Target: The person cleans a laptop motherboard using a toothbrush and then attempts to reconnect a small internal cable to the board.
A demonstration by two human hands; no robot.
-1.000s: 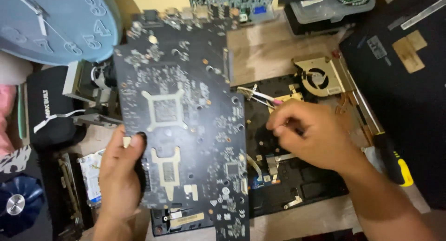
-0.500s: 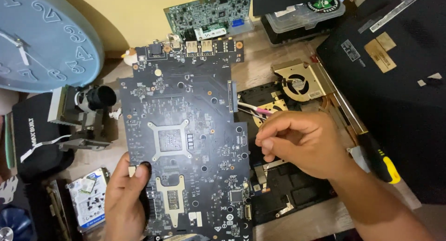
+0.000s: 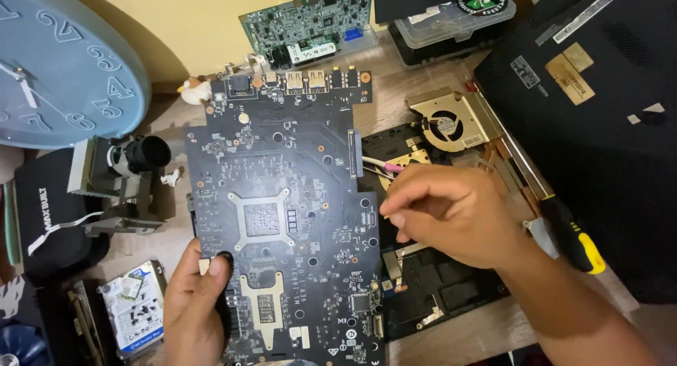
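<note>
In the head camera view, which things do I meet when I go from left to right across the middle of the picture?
Grey wall clock → small black lens unit → left hand gripping the dark circuit board → right hand at the board's right edge → gold cooling fan → yellow-handled screwdriver → black laptop cover.

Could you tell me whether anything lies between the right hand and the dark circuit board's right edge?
Nothing visible does: the right hand has its fingers at the edge of the dark circuit board, which the left hand grips lower left.

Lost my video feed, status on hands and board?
Left hand grips dark circuit board at lower-left edge. Right hand curled at right edge. Wires close by.
</note>
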